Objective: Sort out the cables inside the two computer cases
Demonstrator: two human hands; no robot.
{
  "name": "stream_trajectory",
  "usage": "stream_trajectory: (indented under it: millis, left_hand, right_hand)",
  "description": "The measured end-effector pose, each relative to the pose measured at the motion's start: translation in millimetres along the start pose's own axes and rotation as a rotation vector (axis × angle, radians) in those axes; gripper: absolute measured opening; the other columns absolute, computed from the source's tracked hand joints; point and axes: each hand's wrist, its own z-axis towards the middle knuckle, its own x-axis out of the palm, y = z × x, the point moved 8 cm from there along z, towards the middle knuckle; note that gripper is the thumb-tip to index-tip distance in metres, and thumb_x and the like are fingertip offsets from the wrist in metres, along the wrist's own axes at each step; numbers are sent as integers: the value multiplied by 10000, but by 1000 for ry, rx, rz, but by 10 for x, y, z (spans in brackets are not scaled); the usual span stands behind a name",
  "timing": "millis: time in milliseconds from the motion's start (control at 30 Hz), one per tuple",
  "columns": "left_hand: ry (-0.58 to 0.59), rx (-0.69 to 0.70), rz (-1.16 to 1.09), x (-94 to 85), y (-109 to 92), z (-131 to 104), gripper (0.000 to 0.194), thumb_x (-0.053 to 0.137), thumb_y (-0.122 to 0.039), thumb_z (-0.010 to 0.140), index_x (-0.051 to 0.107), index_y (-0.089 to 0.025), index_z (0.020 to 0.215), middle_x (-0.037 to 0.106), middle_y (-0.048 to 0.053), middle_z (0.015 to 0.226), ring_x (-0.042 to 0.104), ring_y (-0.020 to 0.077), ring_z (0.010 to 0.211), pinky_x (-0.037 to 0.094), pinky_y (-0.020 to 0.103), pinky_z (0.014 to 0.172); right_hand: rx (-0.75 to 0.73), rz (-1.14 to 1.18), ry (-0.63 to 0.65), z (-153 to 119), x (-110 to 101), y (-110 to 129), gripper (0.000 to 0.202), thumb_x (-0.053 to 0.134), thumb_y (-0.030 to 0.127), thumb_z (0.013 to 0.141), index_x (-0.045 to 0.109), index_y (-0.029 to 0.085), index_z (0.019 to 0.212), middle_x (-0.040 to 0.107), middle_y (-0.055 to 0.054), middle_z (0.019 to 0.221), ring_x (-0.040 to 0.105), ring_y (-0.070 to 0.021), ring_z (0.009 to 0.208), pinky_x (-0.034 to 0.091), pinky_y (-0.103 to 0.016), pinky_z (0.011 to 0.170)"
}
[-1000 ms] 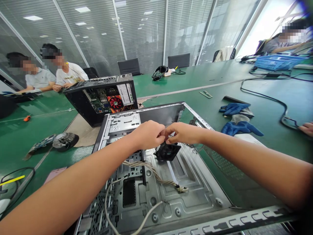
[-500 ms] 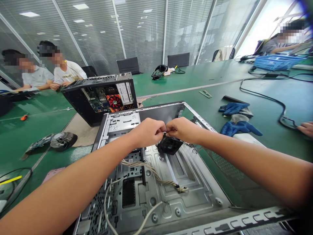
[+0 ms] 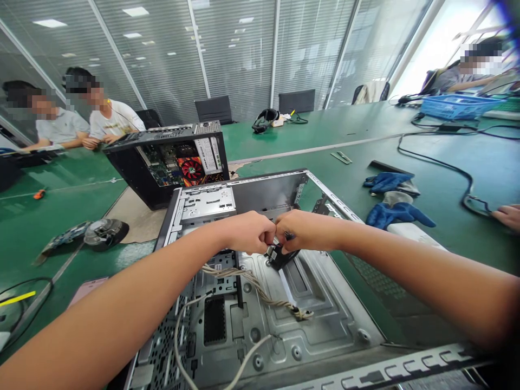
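White shirts clothe two people (image 3: 59, 127) seated in the upper left of the frame. Below them on the green tabletop (image 3: 81, 176) lie a small orange item (image 3: 39, 194), a yellow strip (image 3: 18, 299) and, near the left forearm, a flat pink object (image 3: 85, 290). A round grey-and-black item (image 3: 106, 234) sits just beside the tan mat (image 3: 140, 216); an upright black computer case (image 3: 134, 170) shows a red fan (image 3: 192, 169) inside.

Silver metal lines the open case (image 3: 280, 336) lying across the lower centre, with twisted beige cables (image 3: 254, 281) over its floor. Above that floor, at mid-frame, the left hand (image 3: 254, 232) has its fingers curled closed against the right hand's fingertips; whatever it may pinch is hidden. Between and below the hands, the small black fan (image 3: 282, 257) hangs tilted, partly covered. The right hand (image 3: 298, 230) is nearly closed, thumb and fingers gripping the fan's upper part.

Farther right are blue-and-grey gloves (image 3: 400, 213), overlapping a white object (image 3: 416, 234), then a black cable (image 3: 447, 165), a blue basket (image 3: 459, 106) in the upper right and another person's hand (image 3: 509, 216) at the right edge
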Motion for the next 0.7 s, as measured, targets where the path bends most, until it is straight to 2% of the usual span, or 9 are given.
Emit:
stream_trajectory:
  millis: [133, 267, 367, 533, 700]
  left_hand:
    - [125, -32, -29, 135, 62, 12, 214, 546, -165, 712, 648, -177, 900, 693, 8, 788, 611, 121, 654, 421, 233, 587]
    - [223, -54, 46, 224, 64, 4, 198, 555, -170, 699, 661, -181, 866, 697, 15, 757, 597, 135, 638, 406, 246, 575]
    - [284, -57, 37, 274, 29, -14, 196, 559, -174, 706, 657, -184, 874, 694, 7, 745, 592, 132, 617, 402, 245, 572]
    - [351, -26, 59, 346, -19, -28, 155, 574, -178, 714, 645, -199, 851, 689, -8, 716, 598, 139, 639, 400, 246, 572]
    - [395, 33, 80, 428, -61, -11, 148, 583, -175, 698, 643, -201, 830, 690, -5, 738, 586, 137, 636, 386, 241, 553]
  right_hand:
    - [18, -57, 12, -8, 30, 39, 174, 754, 315, 715, 671, 172, 768, 630, -50, 882, 573, -192, 806, 350, -270, 649]
    - [30, -82, -10, -8, 55, 62, 389, 772, 363, 696, 625, 155, 990, 625, -74, 971, 574, -235, 891, 347, -283, 652]
    - [0, -128, 19, -8, 94, 103, 481, 771, 379, 701, 606, 149, 1090, 615, -95, 1009, 577, -262, 924, 352, -296, 667]
    - [-35, -177, 118, -14, 192, 150, 509, 759, 464, 706, 653, 185, 1118, 600, -102, 999, 580, -266, 904, 363, -303, 658]
    - [-77, -202, 164, -23, 274, 184, 650, 821, 448, 618, 639, 187, 1184, 569, -111, 1043, 575, -280, 934, 398, -317, 689]
